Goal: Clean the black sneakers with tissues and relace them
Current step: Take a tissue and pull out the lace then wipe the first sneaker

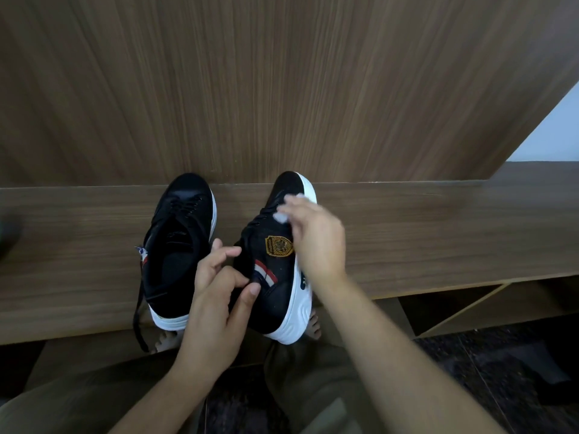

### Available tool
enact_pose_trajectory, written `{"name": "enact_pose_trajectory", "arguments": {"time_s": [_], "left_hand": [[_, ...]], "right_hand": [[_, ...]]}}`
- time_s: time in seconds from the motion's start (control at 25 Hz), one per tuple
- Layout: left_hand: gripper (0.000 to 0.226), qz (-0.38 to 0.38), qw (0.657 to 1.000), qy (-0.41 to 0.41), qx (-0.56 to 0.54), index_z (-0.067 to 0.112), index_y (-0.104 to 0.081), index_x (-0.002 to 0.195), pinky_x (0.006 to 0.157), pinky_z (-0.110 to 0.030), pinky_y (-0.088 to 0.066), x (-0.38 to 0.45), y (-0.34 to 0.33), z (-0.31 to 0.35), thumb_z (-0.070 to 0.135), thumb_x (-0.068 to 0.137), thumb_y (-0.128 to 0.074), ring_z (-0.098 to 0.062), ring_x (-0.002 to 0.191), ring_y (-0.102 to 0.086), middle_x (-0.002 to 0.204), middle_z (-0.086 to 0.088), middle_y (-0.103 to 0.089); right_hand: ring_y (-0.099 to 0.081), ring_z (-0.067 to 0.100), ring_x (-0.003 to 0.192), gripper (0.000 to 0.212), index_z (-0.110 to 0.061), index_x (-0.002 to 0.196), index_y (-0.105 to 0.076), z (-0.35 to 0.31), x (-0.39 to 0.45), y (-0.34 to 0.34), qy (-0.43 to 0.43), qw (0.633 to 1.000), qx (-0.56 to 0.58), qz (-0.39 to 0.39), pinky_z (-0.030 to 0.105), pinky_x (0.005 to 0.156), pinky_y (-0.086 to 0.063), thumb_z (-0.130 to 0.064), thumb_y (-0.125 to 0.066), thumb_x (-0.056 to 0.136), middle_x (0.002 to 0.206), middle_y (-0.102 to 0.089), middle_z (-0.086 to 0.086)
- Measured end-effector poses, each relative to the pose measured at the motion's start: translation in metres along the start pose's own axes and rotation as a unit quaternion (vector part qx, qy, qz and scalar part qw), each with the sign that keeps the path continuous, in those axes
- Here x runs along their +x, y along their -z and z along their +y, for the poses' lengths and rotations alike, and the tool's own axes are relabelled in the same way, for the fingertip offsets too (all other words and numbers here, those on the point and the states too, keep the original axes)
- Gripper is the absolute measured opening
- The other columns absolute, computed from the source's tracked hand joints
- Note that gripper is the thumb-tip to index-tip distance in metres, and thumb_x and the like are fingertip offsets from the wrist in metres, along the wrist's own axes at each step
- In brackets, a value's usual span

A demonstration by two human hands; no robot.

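Two black sneakers with white soles rest on a wooden ledge (407, 233). The left sneaker (180, 242) lies flat, its opening up, and one black lace (138, 321) hangs over the ledge's front edge. The right sneaker (275, 264) is tipped onto its side, showing a gold badge and a red, white and blue stripe. My left hand (219, 296) grips this sneaker at its heel collar. My right hand (310, 236) presses a crumpled white tissue (283, 214) against the upper near the laces; the hand is blurred.
A tall wood-grain panel (282, 89) rises right behind the ledge. Open shelf compartments (470, 305) lie below the ledge at the right. My legs in olive trousers (94, 399) and bare toes (315, 324) are beneath the shoes, on a dark speckled floor (501, 371).
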State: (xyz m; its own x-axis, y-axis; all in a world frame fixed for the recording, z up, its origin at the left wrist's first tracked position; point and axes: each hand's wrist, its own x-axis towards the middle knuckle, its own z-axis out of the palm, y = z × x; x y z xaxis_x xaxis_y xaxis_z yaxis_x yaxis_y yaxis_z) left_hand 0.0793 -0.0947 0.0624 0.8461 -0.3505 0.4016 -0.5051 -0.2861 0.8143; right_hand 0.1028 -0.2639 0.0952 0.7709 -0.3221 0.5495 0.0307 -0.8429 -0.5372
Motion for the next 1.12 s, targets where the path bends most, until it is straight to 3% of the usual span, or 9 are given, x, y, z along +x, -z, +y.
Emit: {"name": "enact_pose_trajectory", "arguments": {"time_s": [0.08, 0.16, 0.32, 0.44, 0.6, 0.76, 0.88, 1.0, 1.12], "left_hand": [[0.013, 0.003, 1.0, 0.025, -0.001, 0.031, -0.047, 0.074, 0.1, 0.002, -0.017, 0.0, 0.0, 0.001, 0.03, 0.085, -0.053, 0.002, 0.139, -0.017, 0.127, 0.021, -0.036], [0.019, 0.006, 0.999, 0.053, 0.003, 0.028, -0.049, 0.072, 0.098, 0.003, -0.018, -0.002, 0.001, 0.0, 0.019, 0.088, -0.056, -0.003, 0.138, -0.021, 0.124, 0.012, -0.041], [0.026, 0.003, 0.997, 0.071, 0.004, 0.025, -0.049, 0.07, 0.1, -0.005, -0.022, -0.005, 0.006, -0.002, 0.006, 0.086, -0.057, -0.008, 0.137, -0.026, 0.124, 0.006, -0.042], [0.02, 0.002, 0.998, 0.059, 0.0, 0.024, -0.049, 0.07, 0.101, -0.012, -0.024, -0.004, 0.004, 0.0, 0.013, 0.086, -0.055, -0.002, 0.136, -0.025, 0.122, 0.015, -0.042], [0.02, 0.005, 1.0, 0.025, -0.001, 0.027, -0.048, 0.074, 0.102, -0.001, -0.02, -0.003, 0.003, 0.002, 0.038, 0.089, -0.055, 0.003, 0.137, -0.021, 0.124, 0.026, -0.036], [0.018, 0.002, 0.999, 0.053, -0.005, 0.025, -0.049, 0.073, 0.099, 0.0, -0.022, -0.002, 0.004, 0.001, 0.028, 0.088, -0.059, -0.003, 0.136, -0.026, 0.122, 0.025, -0.038], [0.019, 0.008, 0.997, 0.072, 0.012, 0.018, -0.051, 0.071, 0.097, 0.001, -0.022, -0.003, 0.005, -0.001, 0.008, 0.086, -0.058, 0.002, 0.132, -0.029, 0.119, 0.024, -0.038], [0.018, 0.015, 0.998, 0.056, 0.007, 0.021, -0.052, 0.072, 0.096, 0.003, -0.023, -0.003, 0.012, -0.001, 0.02, 0.09, -0.055, 0.02, 0.126, -0.026, 0.119, 0.023, -0.04], [0.02, -0.001, 0.999, 0.032, 0.042, 0.025, -0.05, 0.073, 0.095, 0.003, -0.023, 0.0, 0.03, -0.005, 0.031, 0.092, -0.052, 0.02, 0.125, -0.027, 0.119, 0.022, -0.04]], "right_hand": [[-0.065, 0.016, 0.105, 0.026, -0.014, 0.104, -0.074, 0.01, 0.029, 0.004, -0.095, 0.995, 0.021, -0.011, 0.012, 0.094, -0.04, 0.001, -0.059, 0.088, 0.116, -0.069, 0.002], [-0.066, 0.013, 0.101, 0.025, -0.016, 0.104, -0.074, 0.005, 0.018, 0.008, -0.096, 0.995, 0.004, -0.017, 0.008, 0.088, -0.038, -0.002, -0.061, 0.087, 0.114, -0.07, -0.001], [-0.063, 0.001, 0.103, 0.028, -0.02, 0.096, -0.075, -0.013, -0.071, 0.038, 0.092, 0.994, -0.014, -0.056, 0.009, 0.089, -0.044, -0.001, -0.069, 0.075, 0.111, -0.071, -0.008], [-0.061, 0.001, 0.104, 0.026, -0.017, 0.096, -0.075, -0.001, -0.08, 0.045, 0.147, 0.986, 0.016, -0.071, 0.009, 0.091, -0.044, -0.001, -0.066, 0.078, 0.111, -0.071, -0.004], [-0.066, 0.011, 0.1, 0.024, -0.016, 0.093, -0.076, 0.016, -0.014, 0.017, 0.081, 0.996, -0.006, -0.027, 0.022, 0.09, -0.049, -0.002, -0.06, 0.082, 0.107, -0.072, 0.0], [-0.067, 0.012, 0.094, 0.026, -0.013, 0.096, -0.075, 0.013, 0.011, 0.01, -0.044, 0.998, 0.042, 0.001, 0.029, 0.086, -0.053, 0.005, -0.062, 0.082, 0.107, -0.072, 0.002], [-0.065, 0.005, 0.099, 0.025, -0.017, 0.097, -0.075, 0.0, -0.042, 0.028, 0.017, 0.998, 0.049, -0.039, 0.02, 0.088, -0.051, 0.001, -0.064, 0.083, 0.108, -0.072, -0.004], [-0.061, 0.0, 0.106, 0.025, -0.016, 0.093, -0.075, -0.003, -0.089, 0.045, 0.1, 0.989, 0.066, -0.087, 0.01, 0.093, -0.044, 0.003, -0.067, 0.079, 0.111, -0.07, -0.006], [-0.063, 0.006, 0.105, 0.023, -0.012, 0.093, -0.074, -0.002, -0.082, 0.037, 0.171, 0.98, 0.048, -0.093, 0.015, 0.088, -0.049, 0.004, -0.067, 0.079, 0.114, -0.069, -0.002]]}}
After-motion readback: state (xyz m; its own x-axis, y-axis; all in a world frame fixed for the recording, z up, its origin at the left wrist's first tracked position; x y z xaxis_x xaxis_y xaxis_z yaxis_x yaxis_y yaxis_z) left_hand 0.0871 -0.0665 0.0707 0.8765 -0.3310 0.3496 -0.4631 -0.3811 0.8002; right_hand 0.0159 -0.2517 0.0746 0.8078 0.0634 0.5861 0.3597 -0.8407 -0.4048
